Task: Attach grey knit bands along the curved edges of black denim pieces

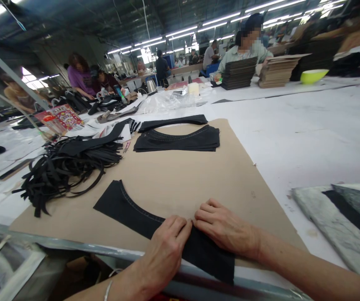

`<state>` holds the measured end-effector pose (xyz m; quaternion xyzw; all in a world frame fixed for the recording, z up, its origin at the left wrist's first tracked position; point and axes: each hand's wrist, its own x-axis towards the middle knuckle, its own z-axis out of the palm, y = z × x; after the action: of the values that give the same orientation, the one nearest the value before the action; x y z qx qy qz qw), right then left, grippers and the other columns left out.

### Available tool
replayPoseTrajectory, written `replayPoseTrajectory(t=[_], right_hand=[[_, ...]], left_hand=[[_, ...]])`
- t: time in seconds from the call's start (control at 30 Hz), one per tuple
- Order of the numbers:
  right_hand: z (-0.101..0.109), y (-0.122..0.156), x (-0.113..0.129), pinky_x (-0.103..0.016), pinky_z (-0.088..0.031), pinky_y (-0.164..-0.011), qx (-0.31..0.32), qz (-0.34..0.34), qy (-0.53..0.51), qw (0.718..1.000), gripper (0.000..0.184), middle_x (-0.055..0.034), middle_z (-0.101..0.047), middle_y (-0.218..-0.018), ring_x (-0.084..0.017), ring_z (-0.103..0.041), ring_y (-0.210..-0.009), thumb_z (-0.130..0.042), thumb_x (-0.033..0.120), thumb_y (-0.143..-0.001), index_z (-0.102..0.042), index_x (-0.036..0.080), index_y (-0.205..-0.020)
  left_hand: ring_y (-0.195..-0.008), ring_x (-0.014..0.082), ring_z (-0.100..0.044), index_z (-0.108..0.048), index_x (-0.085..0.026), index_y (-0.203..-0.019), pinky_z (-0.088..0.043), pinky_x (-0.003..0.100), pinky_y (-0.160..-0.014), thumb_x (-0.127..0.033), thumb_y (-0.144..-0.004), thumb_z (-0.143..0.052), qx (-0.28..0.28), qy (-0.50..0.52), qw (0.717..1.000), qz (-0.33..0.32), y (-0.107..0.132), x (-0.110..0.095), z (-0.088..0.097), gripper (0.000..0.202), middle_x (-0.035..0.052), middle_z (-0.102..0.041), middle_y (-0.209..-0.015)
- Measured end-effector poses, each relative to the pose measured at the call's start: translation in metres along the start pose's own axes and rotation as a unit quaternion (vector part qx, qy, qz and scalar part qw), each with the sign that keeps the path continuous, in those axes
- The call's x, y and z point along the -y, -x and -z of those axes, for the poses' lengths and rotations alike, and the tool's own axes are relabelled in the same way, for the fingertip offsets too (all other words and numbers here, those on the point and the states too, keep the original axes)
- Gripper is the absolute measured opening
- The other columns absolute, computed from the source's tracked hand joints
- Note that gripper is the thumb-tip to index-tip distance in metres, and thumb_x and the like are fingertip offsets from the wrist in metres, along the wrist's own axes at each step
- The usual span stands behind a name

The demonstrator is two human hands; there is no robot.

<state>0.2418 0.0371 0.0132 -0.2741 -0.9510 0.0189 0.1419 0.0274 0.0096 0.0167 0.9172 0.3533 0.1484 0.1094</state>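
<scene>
Black curved panel, both hands pinching its inner edge, bare brown board beyond

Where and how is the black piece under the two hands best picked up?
Probably by its near right corner, from the wearer's side, pinched above and below. That end of the black piece seems to reach over the table edge, while its left end lies flat on the brown sheet. The left hand and right hand cover its middle.
</scene>
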Motion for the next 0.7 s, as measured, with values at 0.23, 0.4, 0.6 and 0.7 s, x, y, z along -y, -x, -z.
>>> replayPoseTrajectory(t=[0.23, 0.4, 0.6, 0.7], right_hand=[[0.005, 0.004, -0.006, -0.032, -0.031, -0.076, 0.015, -0.015, -0.02, 1.0, 0.018, -0.0011, -0.056, -0.086, -0.015, -0.043, -0.079, -0.04, 0.019, -0.095, -0.053, 0.019, -0.083], [0.012, 0.012, -0.014, -0.031, -0.032, -0.079, 0.027, -0.032, -0.039, 0.998, 0.018, -0.0015, -0.056, -0.087, -0.015, -0.045, -0.082, -0.039, 0.021, -0.096, -0.053, 0.019, -0.084], [0.015, 0.021, -0.022, -0.031, -0.032, -0.078, 0.036, -0.018, -0.048, 0.998, 0.023, -0.0024, -0.057, -0.086, -0.015, -0.044, -0.08, -0.035, 0.02, -0.096, -0.055, 0.019, -0.087], [0.019, 0.024, -0.024, -0.032, -0.032, -0.079, 0.04, -0.026, -0.041, 0.998, 0.024, -0.0024, -0.057, -0.087, -0.015, -0.044, -0.081, -0.034, 0.021, -0.097, -0.055, 0.019, -0.088]], left_hand=[[-0.101, 0.0243, -0.052, -0.047, -0.009, -0.131, -0.049, 0.04, -0.093, -0.001, -0.084, -0.036, -0.007, -0.013, 1.0, -0.022, 0.008, 0.0, -0.008, 0.048, 0.0125, -0.058, -0.11], [-0.09, 0.0227, -0.054, -0.048, -0.012, -0.13, -0.052, 0.038, -0.082, -0.001, -0.086, -0.033, -0.029, -0.034, 0.999, -0.01, 0.001, -0.001, -0.008, 0.047, 0.0101, -0.061, -0.099], [-0.083, 0.0212, -0.052, -0.047, -0.015, -0.132, -0.052, 0.037, -0.077, -0.005, -0.089, -0.038, 0.012, -0.075, 0.997, 0.005, -0.006, -0.007, -0.006, 0.045, 0.0069, -0.059, -0.092], [-0.085, 0.0217, -0.052, -0.048, -0.015, -0.132, -0.051, 0.038, -0.078, -0.005, -0.088, -0.04, 0.022, -0.086, 0.996, 0.004, -0.007, -0.008, -0.007, 0.046, 0.007, -0.058, -0.093]])
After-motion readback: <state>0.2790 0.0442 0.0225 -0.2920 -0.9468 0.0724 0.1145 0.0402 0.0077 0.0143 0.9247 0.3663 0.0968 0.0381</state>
